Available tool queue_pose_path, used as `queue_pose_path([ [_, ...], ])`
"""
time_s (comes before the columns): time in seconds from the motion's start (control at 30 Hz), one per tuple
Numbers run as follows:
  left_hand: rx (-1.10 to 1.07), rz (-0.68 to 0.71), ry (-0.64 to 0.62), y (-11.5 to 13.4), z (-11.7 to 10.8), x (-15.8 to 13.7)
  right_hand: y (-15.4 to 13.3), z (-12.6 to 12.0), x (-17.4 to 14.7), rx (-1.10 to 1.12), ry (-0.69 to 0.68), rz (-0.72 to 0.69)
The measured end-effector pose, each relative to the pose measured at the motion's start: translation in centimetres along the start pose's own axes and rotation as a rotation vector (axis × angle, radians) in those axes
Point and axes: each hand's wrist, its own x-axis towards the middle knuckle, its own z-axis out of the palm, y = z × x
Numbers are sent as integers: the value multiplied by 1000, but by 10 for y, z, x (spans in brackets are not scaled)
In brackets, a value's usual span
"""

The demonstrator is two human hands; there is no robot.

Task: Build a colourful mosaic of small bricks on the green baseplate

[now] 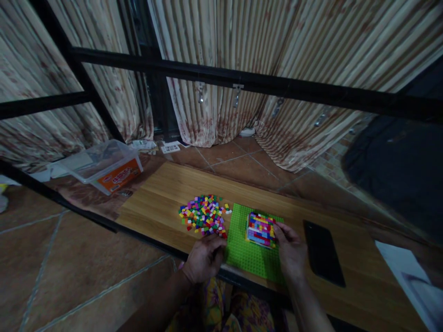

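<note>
On a bright green studded baseplate (238, 249) stands a low block of multicoloured toy bricks (260, 228), built up in rows. My right hand (291, 249) reaches in from the right, its thumb and fingers closed at the block's right edge; the fingertips partly hide that side. To the left of the baseplate lies a loose pile of small coloured bricks (204, 213). At the pile's near edge, by a few red bricks, my left hand (206, 258) rests with fingers curled downward. Whatever its fingertips may hold is hidden.
A black phone-like slab (324, 252) lies right of the baseplate on the wooden board (155, 193). On the floor at left is a clear plastic box (104, 163) with an orange label. A dark metal bar (221, 74) crosses before the curtains (221, 37). White paper (403, 265) lies far right.
</note>
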Motion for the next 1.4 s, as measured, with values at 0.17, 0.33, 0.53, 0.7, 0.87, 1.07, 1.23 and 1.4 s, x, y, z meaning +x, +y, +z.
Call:
queue_pose_path([
  [0.17,-21,34,37,0,-1,0,-9,-3,-5,-118,16,-87],
  [0.33,-20,33,72,-1,0,-4,-32,16,-42,-295,-149,-407],
  [0.53,-18,19,111,0,-1,-6,-32,60,-85,-599,-481,-638],
  [0.7,-31,28,125,1,0,-5,-17,80,-93,-706,-491,-615],
  [0.87,2,40,128,-1,0,-5,-8,85,-91,-737,-436,-623],
  [1.07,25,31,99,-3,0,-4,-14,83,-92,-679,-407,-610],
  [1.23,58,14,92,-2,1,-4,-34,61,-91,-585,-351,-558],
  [1.4,68,-9,53,-1,0,-3,-44,27,-81,-407,-308,-319],
])
